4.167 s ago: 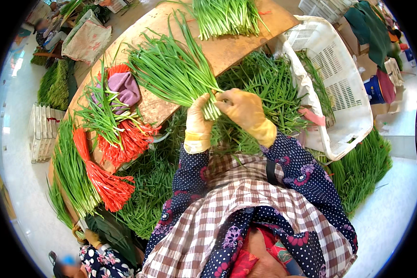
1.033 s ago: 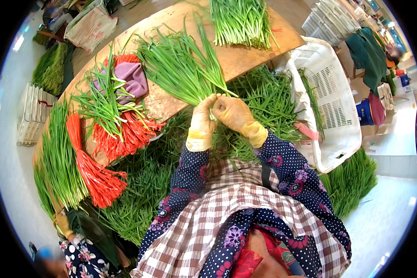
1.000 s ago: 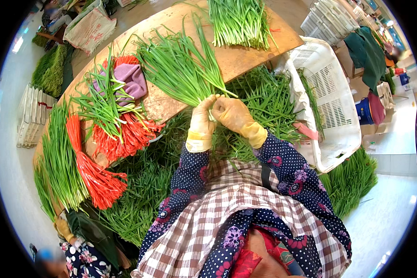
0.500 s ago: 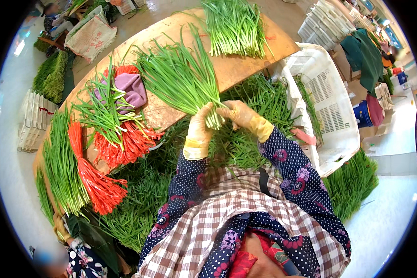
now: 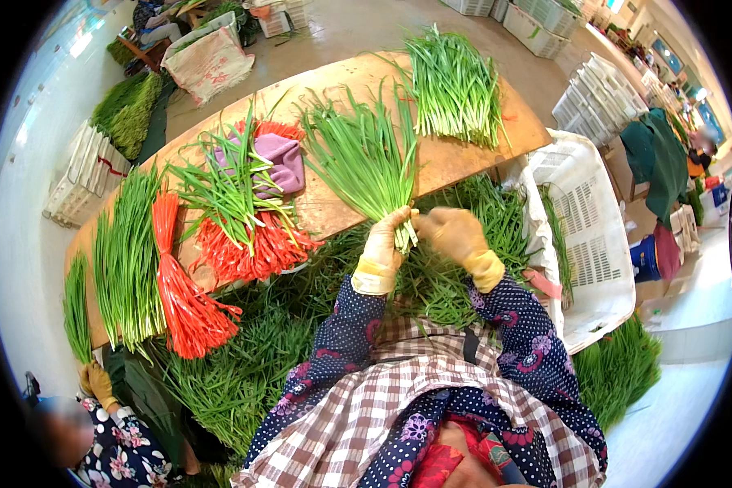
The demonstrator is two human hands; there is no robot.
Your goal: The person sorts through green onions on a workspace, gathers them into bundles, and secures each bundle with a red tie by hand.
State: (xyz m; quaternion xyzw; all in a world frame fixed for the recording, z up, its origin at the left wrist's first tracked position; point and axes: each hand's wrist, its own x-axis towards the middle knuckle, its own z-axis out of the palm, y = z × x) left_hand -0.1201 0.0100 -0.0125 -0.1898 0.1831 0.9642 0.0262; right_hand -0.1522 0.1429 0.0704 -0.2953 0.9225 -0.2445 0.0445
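One bunch of greens [image 5: 369, 167] lies partly on our table [image 5: 329, 205], slanting lengthwise away and leftward from our left hand [image 5: 385, 237], which grips the stems [image 5: 406, 237]. Our blurred right hand [image 5: 457, 234] is just right of them; whether it holds anything, we cannot tell.

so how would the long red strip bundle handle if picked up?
Probably floppy: the long red strip bundle fans out over the table edge. Likely light, given its thin strips. Its shine suggests it may be slippery.
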